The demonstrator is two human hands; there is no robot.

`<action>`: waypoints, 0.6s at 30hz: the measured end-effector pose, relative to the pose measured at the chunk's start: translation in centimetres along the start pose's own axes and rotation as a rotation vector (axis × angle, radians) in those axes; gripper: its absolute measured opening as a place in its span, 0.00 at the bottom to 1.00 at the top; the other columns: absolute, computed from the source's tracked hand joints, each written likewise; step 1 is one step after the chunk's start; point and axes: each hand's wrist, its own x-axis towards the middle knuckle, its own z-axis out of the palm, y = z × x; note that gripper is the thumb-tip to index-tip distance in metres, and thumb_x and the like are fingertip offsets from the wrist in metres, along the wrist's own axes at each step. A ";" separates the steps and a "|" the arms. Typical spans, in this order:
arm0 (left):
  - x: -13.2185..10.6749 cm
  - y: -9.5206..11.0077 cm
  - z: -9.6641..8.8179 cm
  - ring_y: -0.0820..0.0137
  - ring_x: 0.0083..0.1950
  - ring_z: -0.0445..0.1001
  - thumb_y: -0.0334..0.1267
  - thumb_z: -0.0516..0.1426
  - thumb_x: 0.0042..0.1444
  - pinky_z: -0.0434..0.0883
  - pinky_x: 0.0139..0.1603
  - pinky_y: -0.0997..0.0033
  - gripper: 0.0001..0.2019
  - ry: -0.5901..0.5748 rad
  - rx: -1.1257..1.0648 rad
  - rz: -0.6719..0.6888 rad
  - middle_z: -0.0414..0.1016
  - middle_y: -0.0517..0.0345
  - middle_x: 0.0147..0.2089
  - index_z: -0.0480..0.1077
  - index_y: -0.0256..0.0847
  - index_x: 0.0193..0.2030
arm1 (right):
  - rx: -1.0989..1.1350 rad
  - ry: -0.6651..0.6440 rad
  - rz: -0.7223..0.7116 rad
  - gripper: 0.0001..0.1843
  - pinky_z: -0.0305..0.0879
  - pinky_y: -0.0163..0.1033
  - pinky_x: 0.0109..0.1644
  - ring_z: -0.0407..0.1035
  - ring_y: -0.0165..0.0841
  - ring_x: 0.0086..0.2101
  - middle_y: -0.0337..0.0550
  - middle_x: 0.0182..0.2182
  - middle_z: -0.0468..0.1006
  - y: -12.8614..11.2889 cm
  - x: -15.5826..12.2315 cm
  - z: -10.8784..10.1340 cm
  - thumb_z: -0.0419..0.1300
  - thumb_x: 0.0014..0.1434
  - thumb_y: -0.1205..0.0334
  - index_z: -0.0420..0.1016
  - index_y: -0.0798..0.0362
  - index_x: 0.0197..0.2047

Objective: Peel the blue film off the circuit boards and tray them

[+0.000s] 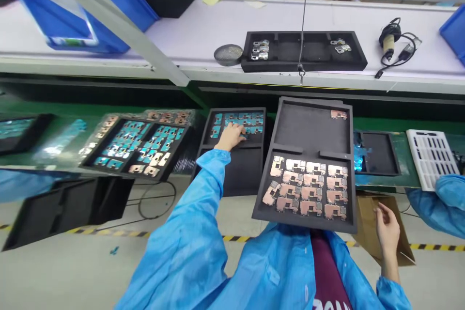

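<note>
L hand [230, 136] down on teal-filmed metal parts [245, 123] in black foam tray [234, 169], fingers bent over parts, palm low. Grip or plain touch: can't tell. Blue smock sleeve [207, 189] running fwd from lower L.

R hand [387, 230] open, fingers spread, nothing in it, just beside lower R corner of large foam tray [308, 128] and overlapping brown cardboard [370, 223]. Large foam tray tilted in front of torso, upper edge overlapping table edge; support hidden. Lower compt: approx 18 copper-coloured plates [308, 186] in rows. Upper compt: single plate [338, 114], rest bare foam.

On table w/ green mat [403, 167], L of hands: wider black tray [136, 145] w/ teal + copper parts, glare on top. R of large foam tray: black tray w/ blue film scraps [376, 152], then white slotted rack [431, 159]. Co-worker's blue sleeve [441, 206] at far R, near rack.

Upper white bench [189, 34], beyond metal rail: small black foam tray [304, 51] w/ 2 clusters of metal parts, wire-mesh disc [228, 54] just L of it, corded device [389, 43] to R, blue bins [69, 19] at far L. Yellow-black tape [232, 238] on floor below.
</note>
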 end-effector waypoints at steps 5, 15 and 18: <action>-7.5 5.5 -3.4 0.61 0.45 0.80 0.42 0.65 0.61 0.77 0.45 0.64 0.11 0.179 -0.508 -0.012 0.79 0.54 0.42 0.67 0.46 0.44 | 0.132 0.094 -0.224 0.30 0.77 0.57 0.60 0.82 0.50 0.51 0.57 0.53 0.86 -11.0 -2.2 -2.6 0.61 0.68 0.38 0.83 0.51 0.60; -23.6 23.0 -0.1 0.64 0.42 0.84 0.47 0.71 0.60 0.84 0.39 0.67 0.12 -0.150 -1.046 0.141 0.81 0.57 0.40 0.76 0.46 0.42 | 0.652 -0.606 -0.514 0.18 0.79 0.38 0.40 0.80 0.33 0.36 0.42 0.41 0.85 -28.0 -8.4 1.9 0.73 0.66 0.45 0.82 0.50 0.49; -23.9 23.9 1.2 0.61 0.46 0.85 0.48 0.69 0.62 0.86 0.43 0.64 0.10 -0.201 -1.042 0.154 0.84 0.55 0.43 0.80 0.46 0.44 | 0.690 -0.567 -0.427 0.18 0.77 0.37 0.36 0.77 0.31 0.32 0.40 0.36 0.83 -26.7 -8.1 2.0 0.73 0.65 0.44 0.81 0.51 0.42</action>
